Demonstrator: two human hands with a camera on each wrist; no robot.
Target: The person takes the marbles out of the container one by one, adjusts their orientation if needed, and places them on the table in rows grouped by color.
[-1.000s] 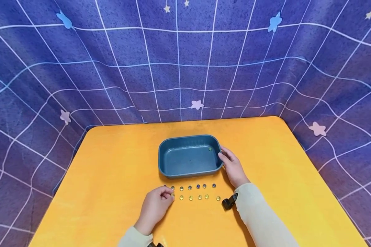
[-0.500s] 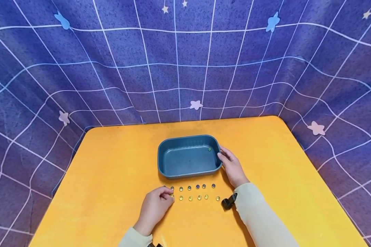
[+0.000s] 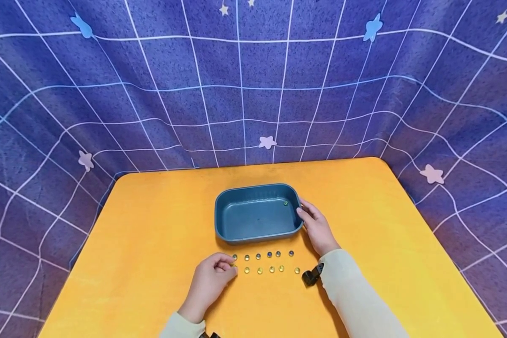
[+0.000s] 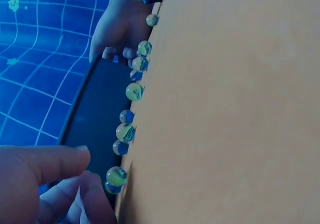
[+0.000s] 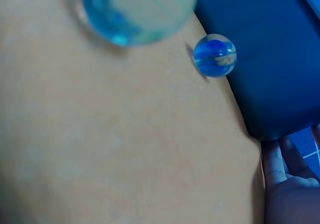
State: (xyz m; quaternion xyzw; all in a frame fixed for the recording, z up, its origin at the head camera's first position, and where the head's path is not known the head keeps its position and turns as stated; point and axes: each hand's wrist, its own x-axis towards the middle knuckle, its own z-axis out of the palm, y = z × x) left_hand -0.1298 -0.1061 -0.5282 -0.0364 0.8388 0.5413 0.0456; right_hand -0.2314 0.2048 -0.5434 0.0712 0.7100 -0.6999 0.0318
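Observation:
A dark teal plastic tub (image 3: 257, 220) stands at the table's middle, with one small greenish marble (image 3: 286, 203) inside near its right end. My right hand (image 3: 318, 230) grips the tub's right end, thumb over the rim and fingers outside. Before the tub lie two rows of glass marbles, bluish marbles (image 3: 258, 256) behind and yellowish marbles (image 3: 259, 271) in front. At the left end of the rows, my left hand (image 3: 211, 279) has thumb and forefinger curled about a yellowish marble (image 4: 116, 175). The fingers mostly hide that marble in the head view.
An orange-yellow table (image 3: 160, 211) bears everything. Behind it and on both sides hangs a blue-purple curtain (image 3: 236, 94) with a grid and star pattern. A black wrist camera (image 3: 310, 278) sits close to the right end of the front row.
My left hand has shifted slightly, covering the leftmost back-row marble and more of the marble at its fingertips. The right hand keeps its grip on the tub. The head view drifts a little.

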